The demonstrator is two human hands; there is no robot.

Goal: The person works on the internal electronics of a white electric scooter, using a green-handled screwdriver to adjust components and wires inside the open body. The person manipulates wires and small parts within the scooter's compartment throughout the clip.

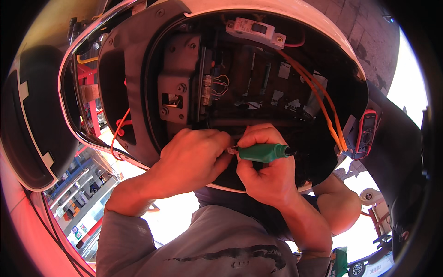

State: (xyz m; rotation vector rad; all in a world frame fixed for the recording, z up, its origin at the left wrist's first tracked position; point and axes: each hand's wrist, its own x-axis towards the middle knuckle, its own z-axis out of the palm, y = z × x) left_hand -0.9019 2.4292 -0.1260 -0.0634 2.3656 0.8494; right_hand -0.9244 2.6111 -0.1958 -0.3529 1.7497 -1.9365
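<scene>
My right hand [270, 173] grips a green, bottle-shaped handle [262, 153] with a black end; I cannot make out what kind of tool it is. Its left end meets a small clear connector-like piece [232, 150] at my left fingertips. My left hand [196, 154] is closed in a pinch there, its fingertips partly hidden. Both hands are at the near edge of a dark compartment [221, 123] in a white-rimmed scooter body. Inside it, a metal bracket [177, 78] stands left of a wired terminal block [207, 90].
A white circuit breaker [256, 33] sits at the compartment's far edge. Orange cables [318, 87] run from it to the right rim, near a red-and-grey multimeter [367, 134]. At left lies a black seat [34, 120]. Another person's bare limb [339, 205] shows at lower right.
</scene>
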